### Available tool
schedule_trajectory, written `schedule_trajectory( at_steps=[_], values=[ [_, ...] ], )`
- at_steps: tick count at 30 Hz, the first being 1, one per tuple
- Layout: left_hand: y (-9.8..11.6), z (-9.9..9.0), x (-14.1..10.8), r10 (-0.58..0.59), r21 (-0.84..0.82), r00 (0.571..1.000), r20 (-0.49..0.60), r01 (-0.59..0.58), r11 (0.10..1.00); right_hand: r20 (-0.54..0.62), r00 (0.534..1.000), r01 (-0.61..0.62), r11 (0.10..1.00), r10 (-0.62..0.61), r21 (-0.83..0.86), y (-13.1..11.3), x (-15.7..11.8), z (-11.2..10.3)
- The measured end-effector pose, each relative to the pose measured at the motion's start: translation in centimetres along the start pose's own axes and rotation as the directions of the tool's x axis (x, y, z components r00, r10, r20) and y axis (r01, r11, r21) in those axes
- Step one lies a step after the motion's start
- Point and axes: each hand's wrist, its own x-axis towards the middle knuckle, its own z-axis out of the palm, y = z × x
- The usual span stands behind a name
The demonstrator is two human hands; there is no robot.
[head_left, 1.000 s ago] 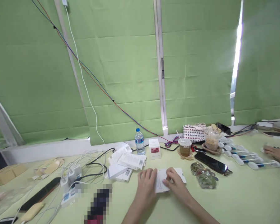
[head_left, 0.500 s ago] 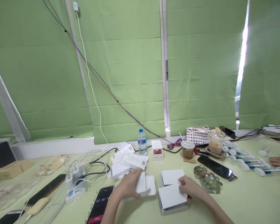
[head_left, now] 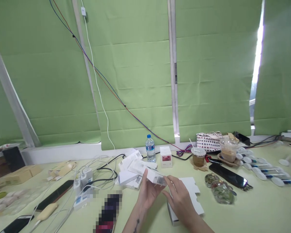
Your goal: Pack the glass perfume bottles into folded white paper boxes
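- Green blinds [head_left: 135, 81] hang behind a pale green table [head_left: 232, 216], and the white carton [head_left: 155, 177] is held up over its near middle, tilted, barcode end toward the right hand.
- It looks light and thin-walled, stiff along its edges but easy to dent, fairly smooth yet hardly slippery; I'd hold it by its long sides and go gently at the end.
- The left hand [head_left: 147, 193] cradles it, palm up, thumb against a side, fingers mostly hidden beneath.
- The right hand [head_left: 180, 195] has bent fingers at the barcode end; whether they pinch or merely touch, I can't tell.
- White packaging [head_left: 189, 185] lies under and beside the right hand, partly covered, with notched edges.
- Behind the carton, loose white boxes [head_left: 127, 177] crowd close, so there's little room that way.
- Farther out stand a water bottle [head_left: 150, 151] and a small box [head_left: 166, 158]; toward the near edge, the table looks more open.
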Motion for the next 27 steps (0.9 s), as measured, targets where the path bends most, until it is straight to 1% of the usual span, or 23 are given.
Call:
schedule_trajectory(
  at_steps=[4,6,8,10,12,15,16,17,18,20,21,22,24,25,27],
  values=[
    [-1.3,0.3,-0.1,-0.024,0.007,0.992,-0.125,0.025,1.0,-0.041,0.998,-0.049,0.998,0.048,-0.04,0.8,-0.1,0.7],
    [-1.8,0.5,-0.1,0.003,0.025,0.983,-0.186,0.002,1.0,-0.036,0.996,-0.089,0.995,0.087,-0.039,1.2,-0.1,0.7],
    [-2.1,0.6,-0.1,0.045,0.038,0.967,-0.251,-0.036,0.999,-0.008,0.995,-0.101,0.994,0.101,-0.042,1.4,-0.1,0.7],
    [-2.3,0.7,0.0,0.107,0.067,0.945,-0.309,-0.09,0.994,0.015,0.998,-0.061,0.997,0.062,-0.053,1.4,-0.2,0.7],
    [-1.9,0.7,0.2,0.172,0.106,0.924,-0.342,-0.144,0.984,0.034,0.999,0.012,0.999,-0.01,-0.052,1.0,-0.4,0.8],
    [0.0,0.7,1.2,0.275,0.17,0.891,-0.361,-0.227,0.959,0.128,0.984,0.122,0.992,-0.123,0.019,0.4,-0.3,0.4],
    [1.1,0.6,1.8,0.315,0.199,0.872,-0.374,-0.256,0.946,0.167,0.976,0.136,0.99,-0.142,0.046,0.3,-0.1,0.1],
    [2.2,0.6,2.5,0.366,0.235,0.845,-0.39,-0.293,0.927,0.205,0.969,0.127,0.99,-0.136,0.059,0.3,0.1,-0.1],
    [3.5,0.6,3.3,0.424,0.275,0.806,-0.413,-0.334,0.902,0.25,0.963,0.09,0.995,-0.099,0.048,0.4,0.5,-0.3],
    [6.2,0.4,4.9,0.523,0.352,0.718,-0.46,-0.394,0.849,0.334,0.942,-0.016,0.999,0.028,-0.039,1.3,1.4,-0.4],
    [7.3,0.2,5.7,0.552,0.384,0.688,-0.471,-0.404,0.831,0.365,0.926,-0.063,0.994,0.094,-0.094,1.9,1.9,-0.2],
    [8.3,0.0,6.3,0.564,0.409,0.673,-0.479,-0.397,0.821,0.385,0.911,-0.1,0.984,0.151,-0.148,2.8,2.4,0.1],
    [9.4,-0.5,7.2,0.576,0.455,0.673,-0.464,-0.377,0.807,0.386,0.895,-0.144,0.964,0.223,-0.224,4.7,3.7,1.2],
    [9.4,-0.8,7.5,0.578,0.477,0.681,-0.45,-0.364,0.8,0.379,0.891,-0.158,0.954,0.249,-0.254,5.7,4.4,1.8],
    [8.7,-1.4,7.7,0.585,0.52,0.697,-0.414,-0.346,0.781,0.379,0.881,-0.166,0.936,0.282,-0.311,7.8,6.0,3.4]
  ],
)
